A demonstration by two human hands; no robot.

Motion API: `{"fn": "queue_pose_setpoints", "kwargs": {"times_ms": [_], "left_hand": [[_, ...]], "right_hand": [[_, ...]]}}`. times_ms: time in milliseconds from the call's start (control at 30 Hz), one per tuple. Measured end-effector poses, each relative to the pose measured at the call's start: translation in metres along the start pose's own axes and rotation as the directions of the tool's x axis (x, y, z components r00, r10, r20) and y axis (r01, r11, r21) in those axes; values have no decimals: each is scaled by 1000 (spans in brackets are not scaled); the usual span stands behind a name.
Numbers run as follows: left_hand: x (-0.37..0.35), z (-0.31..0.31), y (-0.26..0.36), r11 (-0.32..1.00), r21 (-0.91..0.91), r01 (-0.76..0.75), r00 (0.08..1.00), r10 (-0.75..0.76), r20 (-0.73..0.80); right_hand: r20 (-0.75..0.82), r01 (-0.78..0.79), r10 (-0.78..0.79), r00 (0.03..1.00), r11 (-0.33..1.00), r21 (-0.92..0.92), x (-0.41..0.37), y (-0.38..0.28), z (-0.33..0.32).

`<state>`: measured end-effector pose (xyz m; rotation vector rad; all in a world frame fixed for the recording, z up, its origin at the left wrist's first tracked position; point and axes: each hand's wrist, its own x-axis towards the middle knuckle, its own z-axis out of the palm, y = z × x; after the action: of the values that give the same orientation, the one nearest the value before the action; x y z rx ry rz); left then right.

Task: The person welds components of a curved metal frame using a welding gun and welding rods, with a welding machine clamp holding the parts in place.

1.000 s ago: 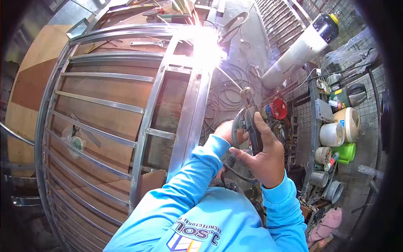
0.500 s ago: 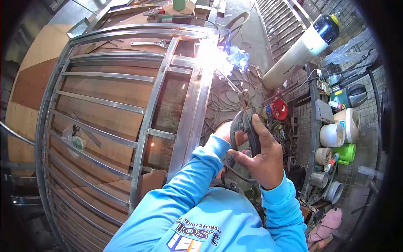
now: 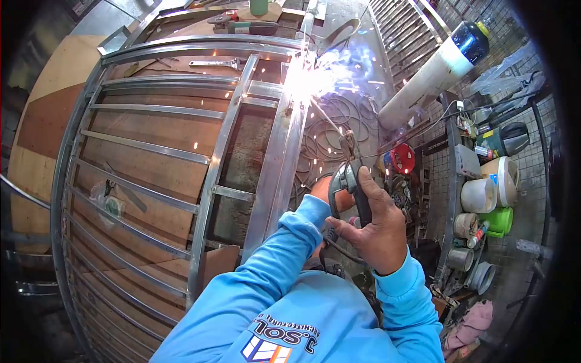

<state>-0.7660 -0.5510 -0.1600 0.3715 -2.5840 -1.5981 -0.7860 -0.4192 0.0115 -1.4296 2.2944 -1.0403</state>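
My right hand (image 3: 382, 233) grips electrode holder (image 3: 361, 199) beside metal frame (image 3: 275, 169), rod (image 3: 327, 115) toward frame's glare; left hand (image 3: 340, 192) partly hidden, can't tell fingers.

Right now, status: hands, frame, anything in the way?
Right hand gripping electrode holder. Left hand partly hidden behind it, grip unclear. Arc burning near corner of metal frame; glare hides contact spot.

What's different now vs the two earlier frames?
Right hand and electrode holder have shifted slightly left and toward the wearer. The arc glare is smaller than in the first frame, with blue-violet smoke beside it and more sparks scattered around. No grab or release visible; right hand still grips the holder. Metal frame and gas cylinder unchanged.
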Motion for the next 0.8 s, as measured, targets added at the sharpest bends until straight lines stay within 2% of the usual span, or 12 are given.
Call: {"fn": "queue_pose_setpoints", "kwargs": {"times_ms": [67, 233, 333, 567, 733, 800], "left_hand": [[-1, -1, 2, 999, 40, -14, 1000, 14, 11], [-3, -6, 14, 999, 3, 33, 998, -33, -46], [0, -3, 11, 1000, 6, -2, 999, 2, -44], [7, 15, -16, 994, 90, -69, 993, 78, -94], [1, 17, -17, 999, 10, -35, 992, 36, -120], [-7, 5, 3, 998, -66, 11, 993, -19, -119]], "right_hand": [[-3, 12, -12, 1000, 1000, -9, 0, -2, 1], [0, 26, -26, 1000, 999, -43, 2, -5, 1], [40, -23, 25, 999, 999, -39, 1, -8, -2], [-41, -19, 18, 999, 1000, -2, 4, 0, 0], [-16, -26, 27, 1000, 998, 54, 1, 0, 1], [-14, -7, 8, 1000, 999, 40, 2, -1, 0]]}}
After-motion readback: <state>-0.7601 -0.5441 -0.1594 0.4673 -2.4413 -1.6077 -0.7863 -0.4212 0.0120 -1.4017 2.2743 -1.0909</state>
